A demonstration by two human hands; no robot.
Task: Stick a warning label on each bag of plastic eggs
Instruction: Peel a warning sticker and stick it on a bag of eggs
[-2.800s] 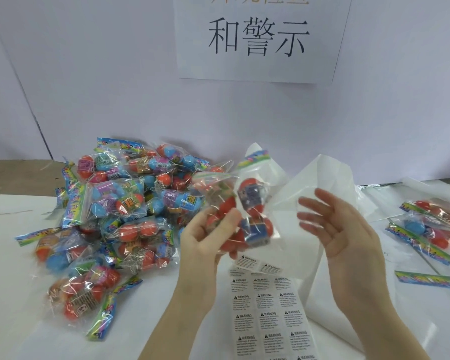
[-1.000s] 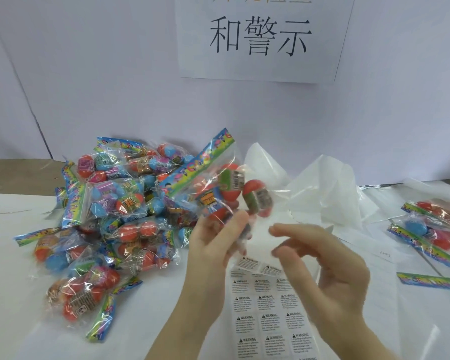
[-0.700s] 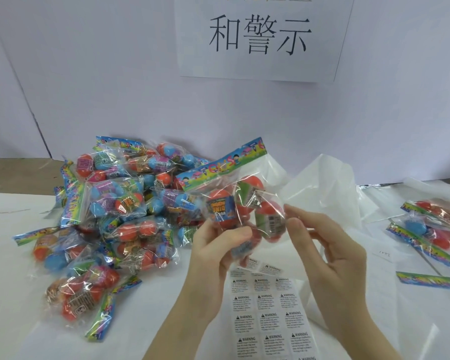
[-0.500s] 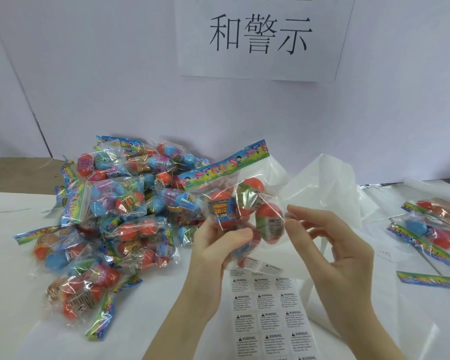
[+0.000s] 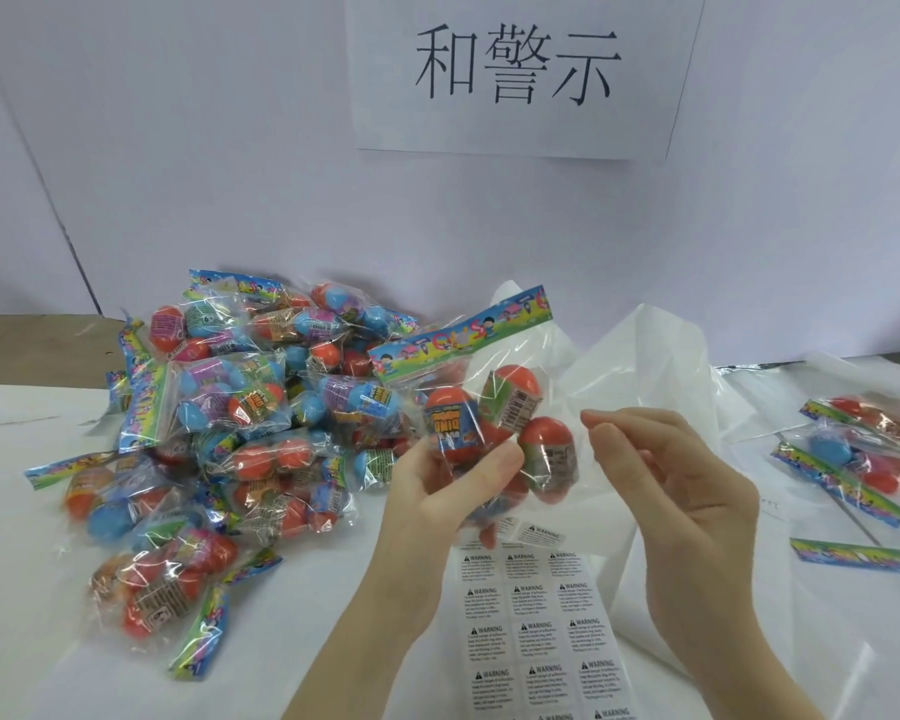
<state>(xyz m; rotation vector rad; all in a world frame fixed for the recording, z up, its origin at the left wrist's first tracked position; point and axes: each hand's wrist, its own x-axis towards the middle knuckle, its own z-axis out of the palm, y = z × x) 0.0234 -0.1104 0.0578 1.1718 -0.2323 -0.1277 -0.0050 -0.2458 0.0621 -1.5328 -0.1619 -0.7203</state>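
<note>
Nearest to us, a sheet of warning labels (image 5: 541, 631) lies flat on the white table (image 5: 32, 615), between our two forearms. Just above it, our left hand (image 5: 437, 491) grips a clear bag of plastic eggs (image 5: 494, 428) from below, thumb curled over the front, holding it upright with its colourful header card on top. Our right hand (image 5: 687, 501) hovers just beside the bag with fingers loosely curled and thumb and forefinger close together; we cannot tell whether a label is held there. We judge this as the step of readying one bag for its label; the next move calls for a label pressed onto a smooth patch of film. Farther left sits a heap of bags (image 5: 219, 433); a few bags (image 5: 863, 449) lie apart at far right.
</note>
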